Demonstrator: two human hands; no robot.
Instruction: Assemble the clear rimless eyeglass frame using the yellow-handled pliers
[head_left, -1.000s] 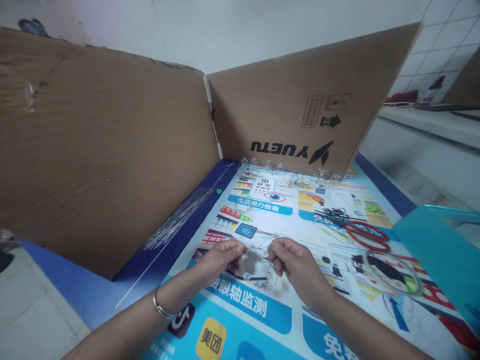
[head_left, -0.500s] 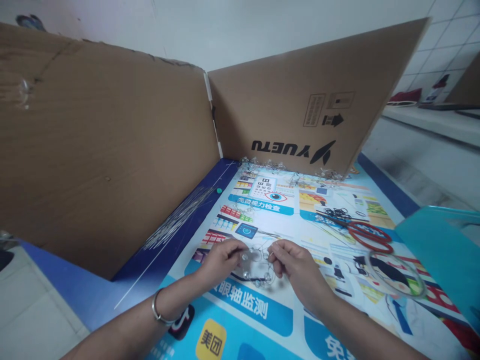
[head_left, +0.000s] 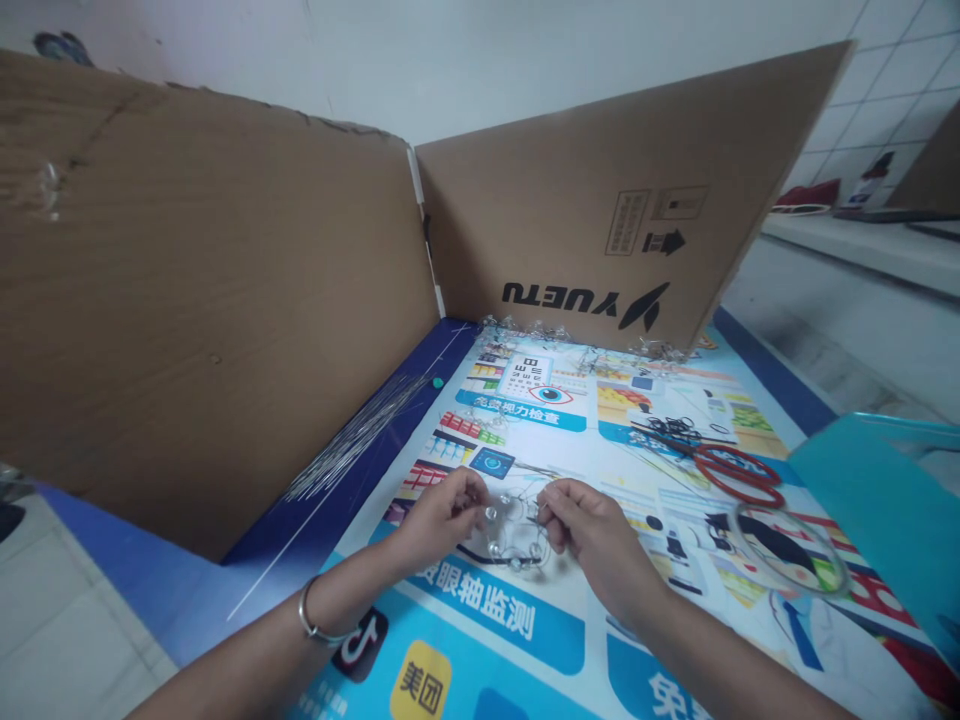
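A loop of clear beads (head_left: 493,548) on thin wire or cord hangs between my two hands, just above the printed sheet. My left hand (head_left: 442,518) is closed at the loop's left side, with fingertips curled beside a bead. On the right side, my right hand (head_left: 589,520) pinches the loop's edge between thumb and forefinger. The exact bit under each fingertip is too small to make out. Beyond the hands, thin tweezer-like metal pieces (head_left: 536,470) lie on the sheet.
Red-handled scissors (head_left: 739,475) and black elastic loops (head_left: 675,430) lie to the right, near a clear round dish (head_left: 787,550). Thin metal rods (head_left: 356,440) lie left. Beaded pieces (head_left: 525,328) line the foot of the cardboard wall (head_left: 585,220). A turquoise container (head_left: 870,470) stands far right.
My left hand has shifted slightly, its fingers lifting and curling more at the loop's left side. The bead loop has tilted a little. My right hand stays nearly where it was.
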